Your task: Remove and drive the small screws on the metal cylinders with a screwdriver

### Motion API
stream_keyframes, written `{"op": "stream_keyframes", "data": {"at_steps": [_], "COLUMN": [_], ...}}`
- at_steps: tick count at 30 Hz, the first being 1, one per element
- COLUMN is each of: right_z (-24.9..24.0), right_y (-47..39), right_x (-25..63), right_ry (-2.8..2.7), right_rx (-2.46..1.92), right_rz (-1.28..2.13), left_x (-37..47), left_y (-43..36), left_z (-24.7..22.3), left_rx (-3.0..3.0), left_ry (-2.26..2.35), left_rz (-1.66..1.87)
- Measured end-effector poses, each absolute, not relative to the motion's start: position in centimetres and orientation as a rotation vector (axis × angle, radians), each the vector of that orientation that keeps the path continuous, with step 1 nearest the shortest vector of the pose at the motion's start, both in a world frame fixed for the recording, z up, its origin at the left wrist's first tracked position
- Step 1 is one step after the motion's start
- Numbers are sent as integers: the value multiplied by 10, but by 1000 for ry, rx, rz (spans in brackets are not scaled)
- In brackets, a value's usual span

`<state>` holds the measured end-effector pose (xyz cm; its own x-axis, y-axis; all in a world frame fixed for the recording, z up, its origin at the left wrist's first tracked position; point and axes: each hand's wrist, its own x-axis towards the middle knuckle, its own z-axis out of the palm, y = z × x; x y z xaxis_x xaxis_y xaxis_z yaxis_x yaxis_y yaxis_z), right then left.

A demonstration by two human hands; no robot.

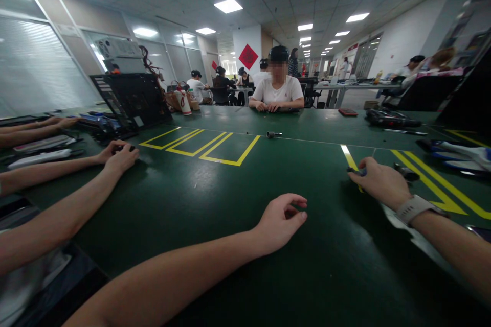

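My left hand [282,222] rests on the green table [215,204], its fingers curved and parted with nothing between thumb and fingertips. To the right, my right hand [378,179], with a pale watch band [416,208] at the wrist, has its fingers round a small dark object [356,171] over a yellow tape strip. Just beyond that hand lies a dark metal cylindrical part [406,172]. A small metal piece with a thin shaft [273,134] lies near the middle of the table, past the yellow outlines.
At the left, a co-worker's hands [120,156] hold something dark. Behind them stands a black equipment frame [130,97]. Blue-and-white tools [460,156] and a black tool [391,117] lie at the right. A person in white [278,92] sits opposite.
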<state>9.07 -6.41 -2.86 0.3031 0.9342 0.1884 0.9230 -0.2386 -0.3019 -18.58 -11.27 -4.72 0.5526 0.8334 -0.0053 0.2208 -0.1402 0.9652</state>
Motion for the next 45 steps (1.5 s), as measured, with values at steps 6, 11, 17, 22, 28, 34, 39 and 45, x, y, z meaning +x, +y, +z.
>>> {"op": "stream_keyframes", "data": {"at_steps": [6, 11, 17, 22, 28, 34, 39, 45], "right_z": [-35, -44, -40, -15, -10, -17, -20, -28], "right_y": [-109, -145, -150, -138, -117, -109, -106, -103], "right_x": [21, -25, -21, 18, 83, 102, 106, 110], "right_ry": [-1631, -1525, -1544, -1511, -1295, -1213, -1244, -1256], "right_rx": [-1880, -1511, -1393, -1436, -1788, -1964, -2016, -2042], "right_rz": [361, 718, 920, 713, 133, -94, -128, -96], "left_x": [-182, -178, -178, -185, -186, -184, -184, -184], "left_y": [-120, -125, -119, -116, -117, -116, -115, -116], "left_z": [-50, -50, -50, -50, -38, -36, -38, -36], "left_rx": [1759, 1774, 1592, 1423, 1241, 1154, 1151, 1116], "left_ry": [796, 664, 659, 765, 892, 876, 886, 870], "left_rz": [901, 869, 838, 821, 803, 832, 845, 828]}}
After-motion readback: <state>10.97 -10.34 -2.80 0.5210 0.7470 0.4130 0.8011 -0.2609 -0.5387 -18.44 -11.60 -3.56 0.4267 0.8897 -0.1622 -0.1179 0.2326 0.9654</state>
